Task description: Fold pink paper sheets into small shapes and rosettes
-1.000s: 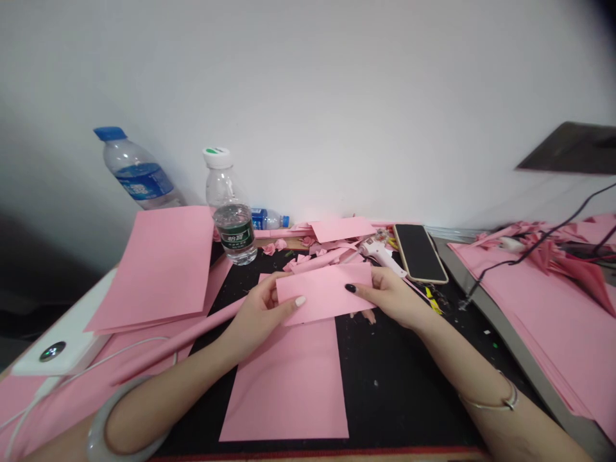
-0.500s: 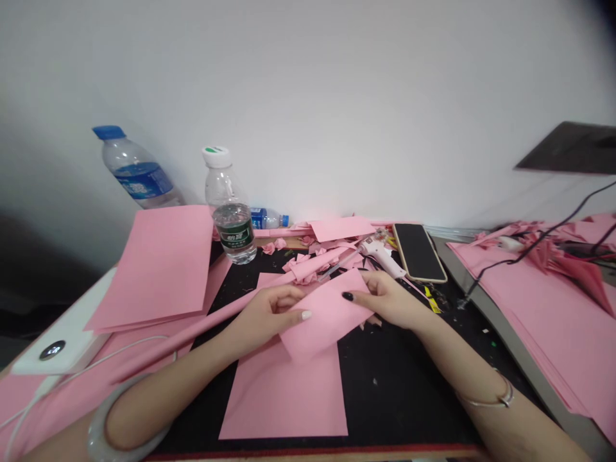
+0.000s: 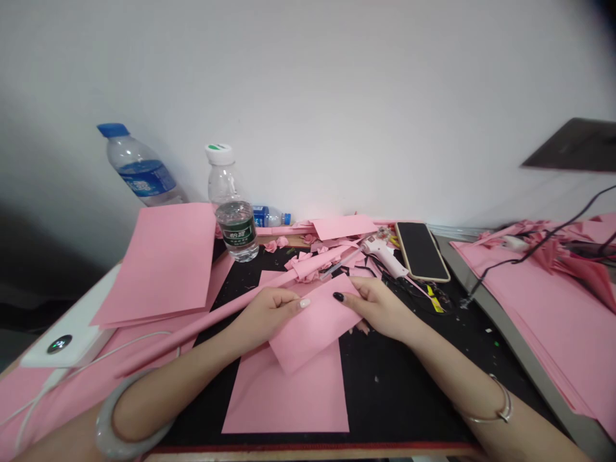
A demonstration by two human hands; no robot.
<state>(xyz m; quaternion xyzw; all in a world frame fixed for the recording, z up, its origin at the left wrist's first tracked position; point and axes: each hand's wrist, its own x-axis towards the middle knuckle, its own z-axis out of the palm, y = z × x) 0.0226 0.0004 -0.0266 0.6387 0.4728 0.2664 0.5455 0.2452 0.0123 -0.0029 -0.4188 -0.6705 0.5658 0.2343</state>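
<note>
A small pink paper strip (image 3: 312,326) is held tilted above a larger pink sheet (image 3: 289,394) that lies flat on the black mat (image 3: 399,378). My left hand (image 3: 267,312) pinches the strip's upper left edge, thumb on top. My right hand (image 3: 378,307) grips its upper right corner, thumb with a dark nail pressed on the paper. A long rolled pink tube (image 3: 192,330) runs diagonally under my left hand. Each wrist wears a bangle.
A stack of pink sheets (image 3: 166,263) lies at left, with a green-label water bottle (image 3: 231,208) and a blue-capped bottle (image 3: 137,168) behind. A white glue gun (image 3: 382,253), a phone (image 3: 421,250), pink scraps and cables sit at the back; more pink paper (image 3: 553,321) at right.
The strip was held level between both hands; it has been turned so its left end dips toward me. Both hands shifted slightly left and closer together.
</note>
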